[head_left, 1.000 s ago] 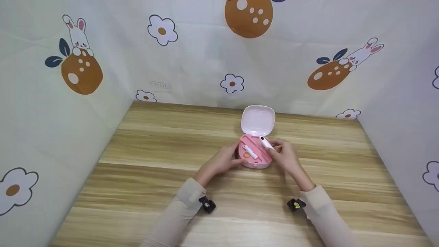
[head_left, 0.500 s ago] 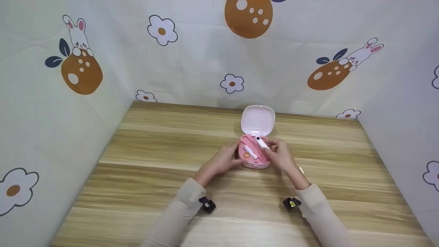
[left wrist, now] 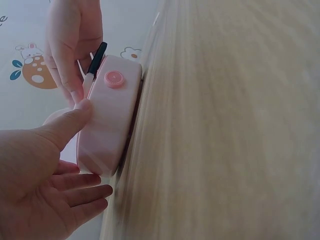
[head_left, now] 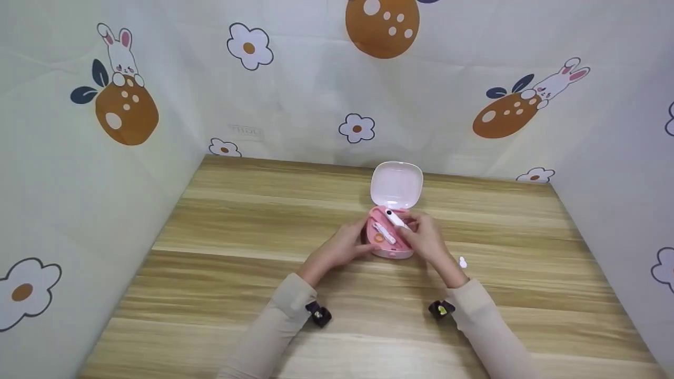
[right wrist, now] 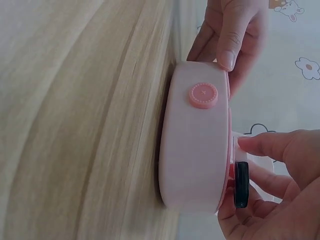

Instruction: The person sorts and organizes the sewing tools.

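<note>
A small pink case (head_left: 392,254) stands with its pale lid (head_left: 396,184) raised behind it. My left hand (head_left: 342,245) holds its left side, the thumb at the rim and the fingers along the wall. Over the right part of the case, my right hand (head_left: 425,239) pinches a slim white tool (head_left: 396,219) between thumb and fingers. In the right wrist view its black end (right wrist: 241,185) shows close over the rim; I cannot tell its kind. Inside the case lie a small white clip-like piece (head_left: 384,232) and an orange ring (head_left: 379,238). A round pink button (right wrist: 203,95) marks the case front.
On the wooden table (head_left: 237,210), a small white rounded piece (head_left: 463,262) lies right of my right wrist. Patterned cloth walls (head_left: 305,79) with rabbits, oranges and flowers rise behind and at both sides.
My right hand has moved left with the white tool, bringing it farther over the case. The small white piece on the table has come into sight. My left hand has stayed put.
</note>
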Tool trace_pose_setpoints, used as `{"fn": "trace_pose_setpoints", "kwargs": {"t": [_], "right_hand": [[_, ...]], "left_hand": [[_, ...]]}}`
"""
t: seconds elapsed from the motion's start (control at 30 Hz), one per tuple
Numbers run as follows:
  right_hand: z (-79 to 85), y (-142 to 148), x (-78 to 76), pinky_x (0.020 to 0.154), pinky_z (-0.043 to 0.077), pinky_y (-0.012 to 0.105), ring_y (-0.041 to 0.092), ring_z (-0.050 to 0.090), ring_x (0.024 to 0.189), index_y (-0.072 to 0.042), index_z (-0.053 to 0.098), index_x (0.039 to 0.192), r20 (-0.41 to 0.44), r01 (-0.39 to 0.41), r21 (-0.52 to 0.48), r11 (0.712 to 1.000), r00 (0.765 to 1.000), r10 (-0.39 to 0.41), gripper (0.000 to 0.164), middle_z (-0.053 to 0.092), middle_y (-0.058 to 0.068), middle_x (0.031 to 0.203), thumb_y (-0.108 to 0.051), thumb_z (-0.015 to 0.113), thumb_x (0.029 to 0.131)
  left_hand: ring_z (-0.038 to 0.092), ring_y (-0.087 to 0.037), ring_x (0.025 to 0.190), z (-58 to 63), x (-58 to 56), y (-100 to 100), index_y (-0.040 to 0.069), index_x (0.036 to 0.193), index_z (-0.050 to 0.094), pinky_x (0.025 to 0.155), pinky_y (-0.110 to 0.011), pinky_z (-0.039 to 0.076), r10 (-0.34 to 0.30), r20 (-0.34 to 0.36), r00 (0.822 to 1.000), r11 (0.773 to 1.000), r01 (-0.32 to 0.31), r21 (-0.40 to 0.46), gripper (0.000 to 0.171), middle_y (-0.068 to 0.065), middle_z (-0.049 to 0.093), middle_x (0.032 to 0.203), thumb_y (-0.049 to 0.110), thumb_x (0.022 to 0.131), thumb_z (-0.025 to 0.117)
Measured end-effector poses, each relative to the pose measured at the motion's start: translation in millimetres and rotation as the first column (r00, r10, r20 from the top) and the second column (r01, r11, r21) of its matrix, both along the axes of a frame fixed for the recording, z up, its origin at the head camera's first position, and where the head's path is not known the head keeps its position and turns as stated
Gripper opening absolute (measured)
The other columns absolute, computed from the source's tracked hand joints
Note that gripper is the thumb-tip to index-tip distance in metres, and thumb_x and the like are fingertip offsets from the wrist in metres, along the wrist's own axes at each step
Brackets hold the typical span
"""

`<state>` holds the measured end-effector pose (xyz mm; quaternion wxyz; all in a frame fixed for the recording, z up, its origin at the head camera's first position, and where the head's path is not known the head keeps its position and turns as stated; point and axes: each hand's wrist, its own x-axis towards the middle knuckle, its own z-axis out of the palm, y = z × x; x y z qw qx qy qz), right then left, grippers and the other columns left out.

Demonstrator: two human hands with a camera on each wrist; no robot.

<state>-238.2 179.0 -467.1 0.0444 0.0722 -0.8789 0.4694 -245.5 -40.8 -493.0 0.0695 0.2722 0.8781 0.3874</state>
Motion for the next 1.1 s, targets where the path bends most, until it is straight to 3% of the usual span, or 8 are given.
{"fn": "trace_pose_setpoints", "kwargs": {"t": [0.6,1.1], "right_hand": [[-3.2,-11.1,-6.9,0.073,0.052,0.027,0.030,0.069,0.087,0.008,0.076,0.109,-0.031,0.012,0.086,0.996,0.999,-0.009,0.021,0.076,0.019,0.098,0.003,0.077,0.089],[-9.8,-12.3,-11.8,0.066,0.046,0.020,0.012,0.057,0.075,0.010,0.075,0.112,-0.063,-0.030,0.059,0.998,0.997,0.033,0.026,0.074,0.017,0.092,0.008,0.074,0.086]], "left_hand": [[0.051,-0.037,0.143,1.0,0.7,-0.7,-0.004,0.163,0.030,0.123,-0.047,0.040,0.000,-0.001,1.000,1.000,0.000,-0.010,0.085,-0.025,0.053,0.154,0.029,0.100,0.075],[0.051,-0.037,0.145,-0.8,-0.1,-0.1,-0.004,0.164,0.029,0.124,-0.046,0.040,0.007,0.002,1.000,1.000,-0.007,-0.011,0.086,-0.025,0.052,0.156,0.031,0.100,0.075]]}}
